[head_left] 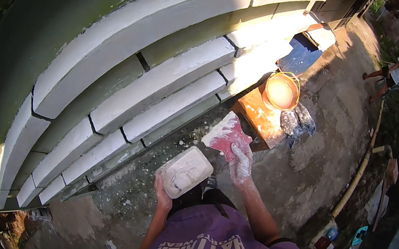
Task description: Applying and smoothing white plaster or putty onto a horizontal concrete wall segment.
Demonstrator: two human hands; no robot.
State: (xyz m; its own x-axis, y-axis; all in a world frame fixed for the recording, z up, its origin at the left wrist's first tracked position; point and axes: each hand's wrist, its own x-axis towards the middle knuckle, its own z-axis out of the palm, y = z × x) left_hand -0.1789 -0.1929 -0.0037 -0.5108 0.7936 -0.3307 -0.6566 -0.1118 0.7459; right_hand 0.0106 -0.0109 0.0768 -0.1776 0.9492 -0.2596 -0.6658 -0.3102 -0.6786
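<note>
My left hand [163,193] grips the side of a shallow rectangular tub [186,171] in front of my body. Whitish putty coats the tub, and more of it lies inside. In my right hand [241,166], whose fingers are smeared white, is a flat pinkish-red putty spreader [228,139]. White putty covers the spreader's far left edge. It is held just beyond the tub, apart from it. Ahead and to the left rises a wall with several stepped white ledges [164,84], split by dark vertical gaps.
An orange bucket [281,91] of pale liquid stands on an orange-brown box [256,114], beside crumpled plastic bags [298,123]. A blue object [299,54] leans beyond it. Splattered concrete ground [300,163] spreads right, towards a long pole [352,187]. Another person [397,70] is at far right.
</note>
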